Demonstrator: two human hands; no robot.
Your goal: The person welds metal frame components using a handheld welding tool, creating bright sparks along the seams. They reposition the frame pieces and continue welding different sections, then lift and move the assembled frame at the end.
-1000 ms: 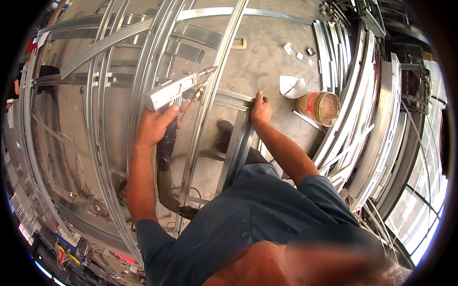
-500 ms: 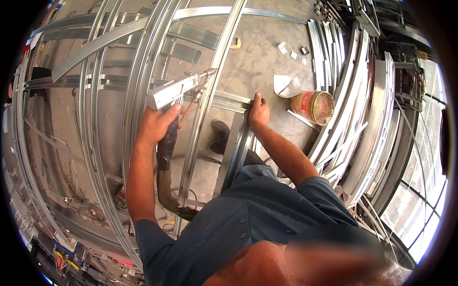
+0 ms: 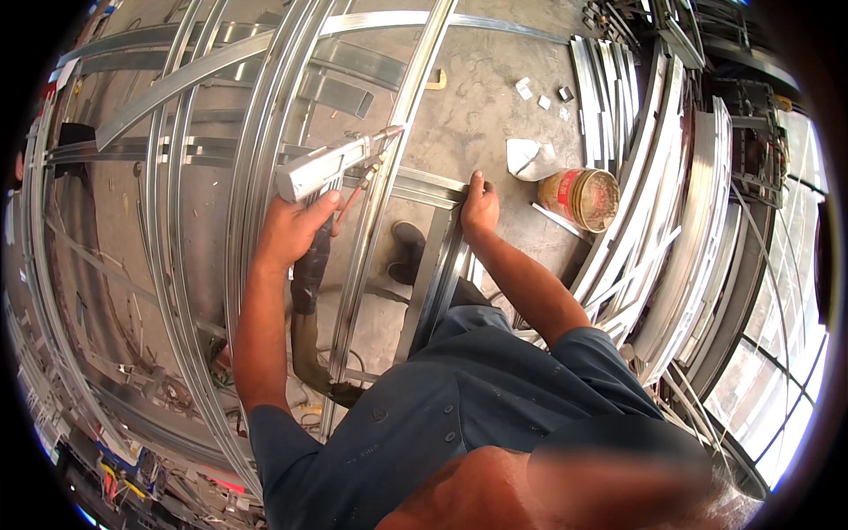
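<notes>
My left hand (image 3: 294,231) is wrapped round the grip of a silver pistol-shaped power tool (image 3: 320,170). A thick dark-sleeved cable (image 3: 306,283) hangs from the tool, and a thin reddish hose runs beside its front. The nose of the tool meets or nearly meets a long galvanized metal stud (image 3: 375,208); contact cannot be made out. My right hand (image 3: 480,210) is closed on the outer corner of the metal frame, where a short cross piece (image 3: 422,187) meets a side channel (image 3: 435,296). The fingers under that corner are hidden.
Several long metal studs (image 3: 265,115) stand to my left. A curved channel (image 3: 190,79) slants across the far side. On the floor at right are a stained bucket (image 3: 579,199) on its side, white paper (image 3: 527,159) and small scraps. Stacked metal lengths (image 3: 689,212) line the right.
The tool has tilted very slightly in my left hand, and the thumb has shifted a little. My right hand stays on the frame corner.
</notes>
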